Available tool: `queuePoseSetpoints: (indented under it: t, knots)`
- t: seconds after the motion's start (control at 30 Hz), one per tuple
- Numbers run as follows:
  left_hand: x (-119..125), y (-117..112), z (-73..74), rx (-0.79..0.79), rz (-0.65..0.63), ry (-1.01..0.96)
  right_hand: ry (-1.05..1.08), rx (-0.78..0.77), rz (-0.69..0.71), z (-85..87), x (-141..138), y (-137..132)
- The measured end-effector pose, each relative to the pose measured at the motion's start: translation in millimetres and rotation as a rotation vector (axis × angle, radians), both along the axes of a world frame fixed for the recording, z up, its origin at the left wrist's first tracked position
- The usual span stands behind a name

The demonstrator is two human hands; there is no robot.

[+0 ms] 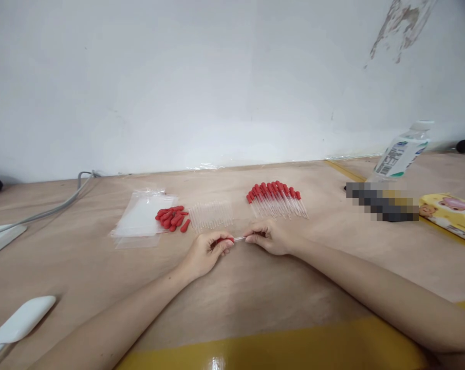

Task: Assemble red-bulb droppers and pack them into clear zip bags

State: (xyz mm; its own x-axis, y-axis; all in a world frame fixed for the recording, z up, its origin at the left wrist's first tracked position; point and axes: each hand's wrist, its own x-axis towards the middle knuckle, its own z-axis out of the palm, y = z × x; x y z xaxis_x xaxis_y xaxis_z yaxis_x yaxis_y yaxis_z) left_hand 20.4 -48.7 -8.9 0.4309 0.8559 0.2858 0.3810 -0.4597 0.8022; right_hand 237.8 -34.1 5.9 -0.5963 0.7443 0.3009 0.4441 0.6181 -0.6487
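Note:
Between the fingers of my left hand (209, 252) is a red rubber bulb (229, 240). My right hand (268, 237) pinches a clear glass dropper tube (239, 238), whose near end meets the bulb; how deep it sits inside is hidden. Just beyond my left hand lies a pile of loose red bulbs (172, 218). A row of bare glass tubes (211, 215) is laid out to the right of that pile. Behind my right hand, several droppers with red bulbs on them (276, 198) lie side by side in a fanned row.
Clear plastic bags (140, 216) are stacked left of the bulbs. A plastic bottle (402, 154) and a yellow packet (450, 216) stand at the right, near a blurred dark object (382, 201). A grey cable (58, 205) and a white device (24, 319) lie at the left.

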Motion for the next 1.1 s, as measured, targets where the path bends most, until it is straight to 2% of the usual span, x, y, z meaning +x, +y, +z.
queuePoseSetpoints:
  t: [0.07,0.13,0.23,0.3,0.43,0.53,0.67,0.77,0.87,1.1]
  knots:
    - [0,-2,1.9,-0.027,-0.026,0.04,-0.068,0.002,0.035,4.5,2,1]
    - [1,-4,2.4,-0.038,-0.038,0.057,-0.148,0.088,0.022,4.4,2,0]
    - [2,-4,0.8,-0.007,0.012,0.045,-0.204,0.309,-0.105,-4.5,-2,-5]
    - [1,-2,-0.1,0.048,0.053,0.036,-0.179,0.395,-0.168,-10.2,-4,-7]
    - [-5,3,1.9,0.239,0.065,0.093,-0.144,0.395,-0.14,-7.3,-3,-9]
    - [-8,5,5.1,0.297,0.05,0.153,-0.161,0.405,-0.108,-3.9,0,-7]
    - [-7,4,6.5,0.257,0.051,0.183,-0.134,0.45,-0.103,-14.3,-2,-5]
    - [-5,4,4.9,0.139,0.067,0.12,-0.132,0.487,-0.123,-21.4,-6,-6]
    - [-4,5,1.6,0.018,0.046,0.021,-0.148,0.535,-0.124,-20.5,-8,-7]
    - [-5,5,-0.2,0.014,0.038,0.028,-0.22,0.616,-0.11,-21.7,-13,-6]
